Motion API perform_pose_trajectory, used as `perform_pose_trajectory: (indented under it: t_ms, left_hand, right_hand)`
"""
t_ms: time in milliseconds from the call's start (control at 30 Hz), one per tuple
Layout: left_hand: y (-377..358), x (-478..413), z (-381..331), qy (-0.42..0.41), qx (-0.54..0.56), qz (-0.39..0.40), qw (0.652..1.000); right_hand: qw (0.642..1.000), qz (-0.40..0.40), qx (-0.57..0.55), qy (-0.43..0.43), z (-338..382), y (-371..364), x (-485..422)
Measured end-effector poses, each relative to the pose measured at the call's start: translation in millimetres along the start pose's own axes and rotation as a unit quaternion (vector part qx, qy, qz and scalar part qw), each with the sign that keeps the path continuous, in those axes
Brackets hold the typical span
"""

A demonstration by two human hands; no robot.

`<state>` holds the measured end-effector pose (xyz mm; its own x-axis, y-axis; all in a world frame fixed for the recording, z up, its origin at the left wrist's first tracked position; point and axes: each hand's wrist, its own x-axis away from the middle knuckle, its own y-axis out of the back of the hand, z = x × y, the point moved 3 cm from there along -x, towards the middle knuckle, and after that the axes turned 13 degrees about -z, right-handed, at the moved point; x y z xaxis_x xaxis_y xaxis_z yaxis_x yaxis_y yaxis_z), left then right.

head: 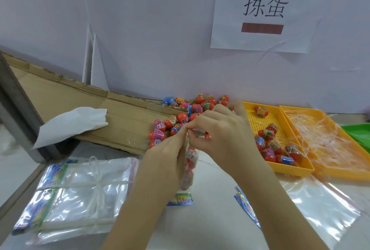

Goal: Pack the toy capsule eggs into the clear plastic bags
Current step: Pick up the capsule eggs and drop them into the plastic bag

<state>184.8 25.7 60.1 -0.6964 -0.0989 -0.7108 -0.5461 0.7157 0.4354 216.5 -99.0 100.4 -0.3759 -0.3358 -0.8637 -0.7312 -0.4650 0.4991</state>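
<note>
A clear plastic bag [189,167] with red capsule eggs inside hangs upright over the table's middle. My left hand [168,155] and my right hand [218,127] pinch its top edge close together. A pile of loose capsule eggs [180,113] lies behind the hands, against the wall and on the cardboard. A tied bundle of empty clear bags [86,193] lies at the front left. More loose clear bags [312,203] lie flat at the front right.
A yellow perforated tray [258,125] at the right holds several bagged eggs. Beside it, an orange tray [328,145] is full of clear plastic scraps, with a green tray [358,131] at the far right. Flattened cardboard [84,97] and a white cloth [74,123] lie on the left.
</note>
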Motion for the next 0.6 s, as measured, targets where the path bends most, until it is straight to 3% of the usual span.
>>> perform_pose_trajectory:
  t_ms: [267,467,600]
  left_hand:
    - [-5.1,3.6,-0.9,-0.015,-0.038,0.040,0.998]
    - [-7.1,3.6,-0.8,0.062,0.041,0.020,0.997]
    - [-6.3,2.4,14.1,0.176,0.122,-0.031,0.976]
  right_hand:
    - [0.999,-0.002,-0.024,-0.035,-10.3,-3.3,4.6]
    - [0.995,-0.020,-0.023,-0.093,-26.5,-2.4,11.0]
    - [0.974,-0.010,-0.061,-0.216,-79.0,8.5,16.9]
